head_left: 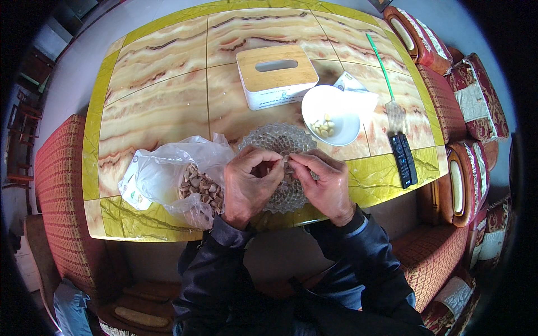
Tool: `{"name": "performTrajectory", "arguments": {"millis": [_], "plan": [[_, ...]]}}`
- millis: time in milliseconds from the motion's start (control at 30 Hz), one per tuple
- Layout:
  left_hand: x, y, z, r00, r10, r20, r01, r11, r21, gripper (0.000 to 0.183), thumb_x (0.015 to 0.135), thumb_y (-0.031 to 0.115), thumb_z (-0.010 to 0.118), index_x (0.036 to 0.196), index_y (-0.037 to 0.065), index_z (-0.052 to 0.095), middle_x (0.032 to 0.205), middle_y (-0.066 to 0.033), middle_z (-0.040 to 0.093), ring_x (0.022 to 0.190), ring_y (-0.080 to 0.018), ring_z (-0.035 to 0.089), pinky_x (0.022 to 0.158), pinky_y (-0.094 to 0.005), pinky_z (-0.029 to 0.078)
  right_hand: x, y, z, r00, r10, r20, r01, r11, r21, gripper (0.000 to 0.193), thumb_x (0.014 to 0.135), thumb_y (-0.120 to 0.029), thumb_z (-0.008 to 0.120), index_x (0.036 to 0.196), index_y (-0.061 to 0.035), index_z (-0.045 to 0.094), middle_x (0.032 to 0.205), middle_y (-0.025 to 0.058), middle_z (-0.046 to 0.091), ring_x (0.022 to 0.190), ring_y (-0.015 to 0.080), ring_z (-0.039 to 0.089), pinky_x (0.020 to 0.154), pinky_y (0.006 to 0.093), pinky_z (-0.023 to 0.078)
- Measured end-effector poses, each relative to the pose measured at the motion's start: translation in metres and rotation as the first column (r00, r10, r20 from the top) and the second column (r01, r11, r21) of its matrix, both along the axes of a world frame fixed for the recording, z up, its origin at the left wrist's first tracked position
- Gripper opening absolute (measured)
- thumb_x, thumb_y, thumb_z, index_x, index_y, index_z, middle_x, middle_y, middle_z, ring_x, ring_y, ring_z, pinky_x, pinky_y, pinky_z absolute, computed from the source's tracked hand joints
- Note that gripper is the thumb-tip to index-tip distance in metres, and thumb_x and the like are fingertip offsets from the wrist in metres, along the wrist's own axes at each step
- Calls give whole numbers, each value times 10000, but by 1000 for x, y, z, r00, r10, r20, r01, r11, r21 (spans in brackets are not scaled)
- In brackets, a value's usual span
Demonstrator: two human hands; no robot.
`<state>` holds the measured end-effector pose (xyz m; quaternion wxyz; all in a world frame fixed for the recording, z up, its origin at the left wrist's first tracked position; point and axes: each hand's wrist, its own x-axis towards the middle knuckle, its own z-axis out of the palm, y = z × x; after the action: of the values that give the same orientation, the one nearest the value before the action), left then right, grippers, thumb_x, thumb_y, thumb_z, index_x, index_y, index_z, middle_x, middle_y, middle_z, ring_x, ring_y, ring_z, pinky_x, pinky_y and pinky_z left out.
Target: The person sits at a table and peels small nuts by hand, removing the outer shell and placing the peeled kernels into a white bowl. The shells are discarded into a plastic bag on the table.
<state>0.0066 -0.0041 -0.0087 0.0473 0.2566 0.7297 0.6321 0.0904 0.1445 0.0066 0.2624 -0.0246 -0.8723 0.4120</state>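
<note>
My left hand and my right hand meet over a clear patterned glass bowl, fingertips pinched together. Between them is something small, mostly hidden by the fingers; I cannot make out what it is. Dark bits lie inside the glass bowl. Beside my left hand a crumpled, translucent plastic bag lies with its mouth towards me, and brown wedge-shaped pieces like unpeeled cloves show in it. Beyond my right hand stands a white bowl holding several pale, peeled-looking pieces.
A tissue box with a wooden lid stands behind the glass bowl. At the right lie two dark remote controls and a fly swatter with a green handle. Patterned sofas flank the marbled table.
</note>
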Motion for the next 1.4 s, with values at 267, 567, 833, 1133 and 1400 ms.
{"name": "performTrajectory", "arguments": {"millis": [267, 567, 833, 1133, 1400], "plan": [[-1, -2, 1, 1000, -5, -4, 5, 998, -59, 144, 731, -38, 742, 851, 21, 690, 788, -33, 632, 656, -80, 564, 590, -239, 463, 1, -6, -3, 1000, 14, 26, -11, 996, -90, 169, 859, 74, 698, 1017, 14, 707, 879, 126, 716, 715, 166, 704, 619, 261, 566], [0, 0, -1, 904, -101, 415, 15, 979, 205, 40, 838, -31, 685, 847, 7, 676, 792, 31, 630, 725, -31, 558, 646, -195, 467, 0, -9, -2, 964, 200, 176, 19, 608, -794, 125, 976, -39, 625, 1053, 50, 666, 857, 71, 693, 709, 127, 666, 648, 248, 554], [0, -6, 5, 654, -337, 677, -15, 890, 456, 53, 856, -26, 655, 904, -15, 674, 778, 14, 622, 651, -25, 509, 575, -186, 395, 0, -8, -4, 955, 281, 89, 28, 215, -976, 132, 992, -140, 627, 988, -15, 671, 806, 34, 651, 637, 99, 572, 596, 241, 470], [1, 1, -4, 905, -171, 390, 102, 976, 192, 71, 841, -53, 668, 892, -10, 690, 799, 27, 636, 728, -33, 567, 653, -188, 458, -1, -2, -5, 954, 297, -48, -25, -79, -997, 166, 989, -187, 645, 938, -31, 677, 767, 26, 647, 599, 92, 583, 571, 223, 481], [-4, -9, 5, 769, -240, 593, 14, 933, 360, 151, 897, -15, 664, 1043, -15, 702, 907, -1, 675, 852, -53, 596, 775, -210, 491, 0, -1, 3, 966, 137, 219, 109, 552, -827, 143, 960, -147, 683, 903, -17, 700, 746, 30, 655, 567, 68, 570, 516, 207, 462]]}}
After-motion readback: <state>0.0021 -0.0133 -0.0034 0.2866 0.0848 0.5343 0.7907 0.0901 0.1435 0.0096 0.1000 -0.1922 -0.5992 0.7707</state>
